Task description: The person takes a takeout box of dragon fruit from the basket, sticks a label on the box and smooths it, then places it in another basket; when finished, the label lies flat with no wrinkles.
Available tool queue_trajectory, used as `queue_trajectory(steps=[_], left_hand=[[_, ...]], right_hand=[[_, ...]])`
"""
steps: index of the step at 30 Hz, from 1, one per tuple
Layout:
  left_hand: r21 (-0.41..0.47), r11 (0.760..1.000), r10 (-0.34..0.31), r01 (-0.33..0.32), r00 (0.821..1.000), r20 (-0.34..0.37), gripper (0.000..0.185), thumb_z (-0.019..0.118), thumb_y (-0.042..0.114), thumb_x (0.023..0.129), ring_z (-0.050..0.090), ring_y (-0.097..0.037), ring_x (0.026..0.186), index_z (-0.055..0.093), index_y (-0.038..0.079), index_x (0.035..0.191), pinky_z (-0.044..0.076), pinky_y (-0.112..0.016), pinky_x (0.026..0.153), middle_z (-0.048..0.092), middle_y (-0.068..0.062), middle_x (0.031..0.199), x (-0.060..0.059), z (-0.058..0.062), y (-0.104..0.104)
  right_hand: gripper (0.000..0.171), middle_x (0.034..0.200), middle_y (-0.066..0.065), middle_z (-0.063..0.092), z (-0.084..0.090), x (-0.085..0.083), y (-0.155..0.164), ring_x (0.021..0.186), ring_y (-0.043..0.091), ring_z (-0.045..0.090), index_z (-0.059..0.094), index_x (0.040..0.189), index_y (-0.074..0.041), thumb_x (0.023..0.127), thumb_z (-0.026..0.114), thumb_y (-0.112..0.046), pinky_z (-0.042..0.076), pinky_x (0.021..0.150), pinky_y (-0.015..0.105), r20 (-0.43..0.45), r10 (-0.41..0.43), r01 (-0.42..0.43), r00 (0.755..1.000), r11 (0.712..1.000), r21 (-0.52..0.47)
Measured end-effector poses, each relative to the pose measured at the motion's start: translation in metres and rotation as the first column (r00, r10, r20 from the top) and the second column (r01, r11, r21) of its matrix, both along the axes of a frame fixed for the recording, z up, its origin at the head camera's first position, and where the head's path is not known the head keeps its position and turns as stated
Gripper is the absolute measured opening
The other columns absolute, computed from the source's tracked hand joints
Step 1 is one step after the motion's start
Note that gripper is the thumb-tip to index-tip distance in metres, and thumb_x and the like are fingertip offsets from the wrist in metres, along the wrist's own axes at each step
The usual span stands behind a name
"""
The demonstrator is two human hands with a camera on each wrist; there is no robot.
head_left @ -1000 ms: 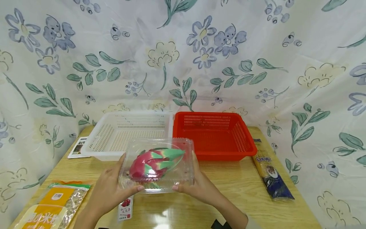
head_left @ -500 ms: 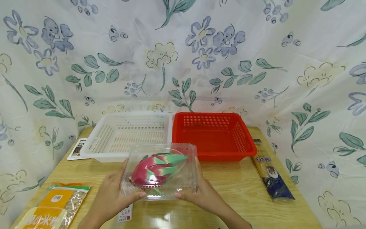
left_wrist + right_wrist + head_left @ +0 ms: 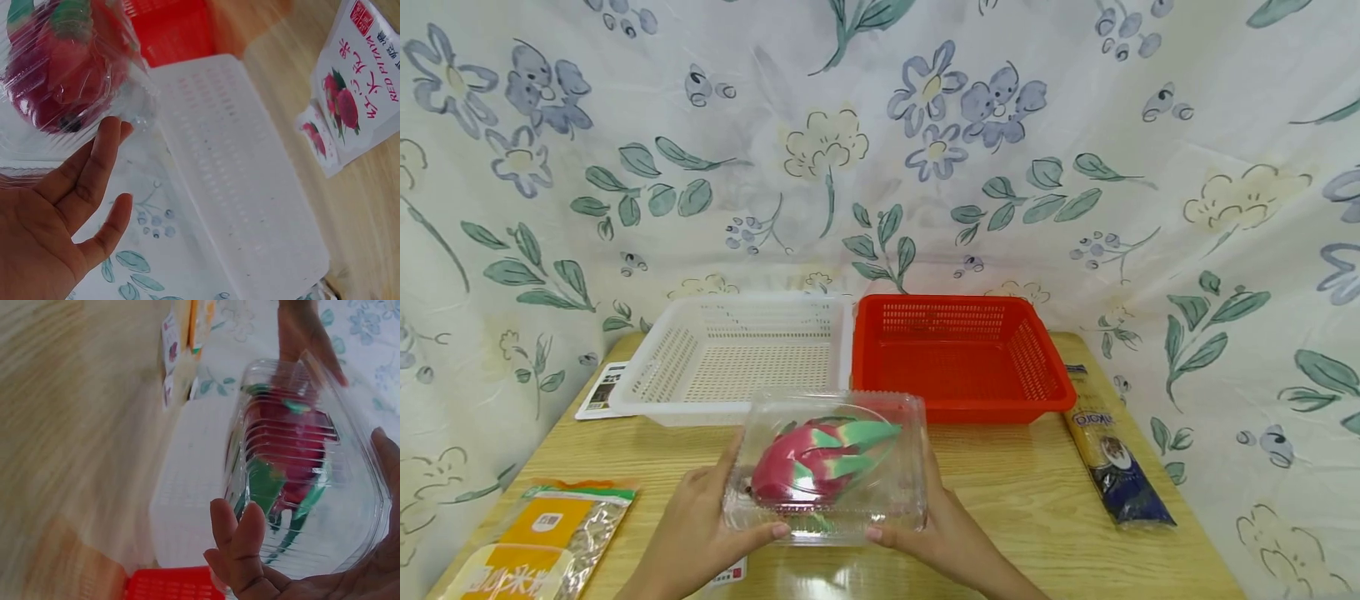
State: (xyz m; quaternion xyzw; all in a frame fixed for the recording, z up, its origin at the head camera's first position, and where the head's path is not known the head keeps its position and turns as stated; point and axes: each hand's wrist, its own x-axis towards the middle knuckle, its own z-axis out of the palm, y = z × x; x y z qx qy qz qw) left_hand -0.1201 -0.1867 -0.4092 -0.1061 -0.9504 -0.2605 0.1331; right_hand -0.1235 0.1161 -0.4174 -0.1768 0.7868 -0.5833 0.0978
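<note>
The wooden table carries a white basket and a red basket side by side at the back, a noodle packet at the right edge, and an orange grain bag at the near left. In front of the baskets, low over the table, both hands hold a clear clamshell box with a dragon fruit inside.

To carry this box well, I judge it should stay level and be pressed only gently from the two sides, because the thin plastic can bend and the lid may pop open (the fruit inside looks heavy for such a shell).

The left hand holds the left end, thumb on the front edge, fingers spread nearly straight along the wall. The right hand holds the right end in the same way, fingers gently curved around the box.
</note>
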Motion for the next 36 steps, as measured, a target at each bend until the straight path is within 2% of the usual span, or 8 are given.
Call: queue_trajectory(steps=[5,14,18,23,26,30,33,36], left_hand=[[-0.005,1.000,-0.011,0.011,1.000,0.018,0.120,0.085,0.060,0.064,0.057,-0.044,0.110,0.024,0.017,0.159,0.049,-0.068,0.080,0.067,-0.020,0.120,0.000,-0.005,0.003],[-0.010,0.999,-0.036,0.037,0.998,0.048,0.119,0.083,0.060,0.067,0.058,-0.037,0.108,0.021,0.018,0.160,0.051,-0.063,0.080,0.068,-0.016,0.118,-0.003,-0.014,0.008],[0.000,0.999,-0.051,0.051,0.996,0.078,0.120,0.082,0.059,0.068,0.060,-0.043,0.109,0.017,0.019,0.160,0.047,-0.068,0.087,0.068,-0.018,0.120,-0.004,-0.019,0.010],[0.020,0.997,-0.075,0.073,0.990,0.116,0.122,0.082,0.060,0.067,0.059,-0.049,0.114,0.015,0.018,0.161,0.036,-0.073,0.098,0.071,-0.014,0.119,-0.005,-0.026,0.013],[0.015,0.997,-0.073,0.071,0.986,0.150,0.121,0.081,0.062,0.067,0.058,-0.047,0.116,0.019,0.014,0.160,0.039,-0.070,0.097,0.070,-0.012,0.119,-0.006,-0.027,0.014],[0.014,0.997,-0.072,0.071,0.975,0.210,0.119,0.080,0.063,0.070,0.058,-0.046,0.116,0.022,0.008,0.158,0.042,-0.069,0.096,0.069,-0.012,0.122,-0.007,-0.028,0.015],[0.021,0.997,-0.077,0.074,0.967,0.244,0.119,0.079,0.062,0.071,0.059,-0.044,0.115,0.021,0.005,0.158,0.043,-0.068,0.096,0.069,-0.012,0.122,-0.007,-0.028,0.016],[0.029,0.997,-0.077,0.071,0.960,0.270,0.119,0.079,0.063,0.071,0.060,-0.042,0.115,0.020,0.006,0.158,0.044,-0.067,0.095,0.069,-0.012,0.123,-0.008,-0.030,0.016]], right_hand=[[0.123,0.146,0.025,0.047,-0.004,0.004,0.002,0.123,0.038,0.058,-0.023,0.154,-0.038,0.086,0.079,-0.028,0.056,0.089,0.050,0.034,0.001,-0.001,0.999,1.000,-0.025],[0.118,0.139,0.021,0.055,-0.011,0.004,0.008,0.118,0.027,0.062,-0.024,0.153,-0.039,0.090,0.075,-0.028,0.053,0.095,0.044,0.113,0.033,-0.027,0.993,0.998,-0.055],[0.118,0.145,0.026,0.046,-0.015,0.005,0.010,0.123,0.036,0.057,-0.024,0.152,-0.043,0.089,0.075,-0.031,0.051,0.095,0.055,0.147,0.019,-0.012,0.989,0.999,-0.046],[0.119,0.159,0.028,0.022,-0.022,0.007,0.012,0.133,0.053,0.042,-0.022,0.152,-0.047,0.086,0.077,-0.035,0.051,0.091,0.061,0.189,-0.018,0.026,0.982,0.999,-0.040],[0.118,0.155,0.029,0.029,-0.027,0.006,0.013,0.130,0.049,0.048,-0.021,0.152,-0.048,0.087,0.076,-0.034,0.052,0.092,0.057,0.213,0.001,0.016,0.977,0.997,-0.076],[0.115,0.145,0.025,0.046,-0.030,0.004,0.016,0.119,0.032,0.061,-0.020,0.153,-0.045,0.089,0.074,-0.032,0.054,0.093,0.051,0.209,0.027,-0.007,0.978,0.995,-0.096],[0.114,0.147,0.021,0.047,-0.031,0.003,0.016,0.119,0.027,0.061,-0.020,0.152,-0.047,0.090,0.074,-0.031,0.053,0.095,0.051,0.226,0.037,-0.012,0.973,0.994,-0.112],[0.113,0.150,0.019,0.044,-0.031,0.003,0.017,0.124,0.030,0.058,-0.019,0.152,-0.049,0.090,0.074,-0.032,0.050,0.098,0.055,0.254,0.033,-0.005,0.967,0.994,-0.112]])
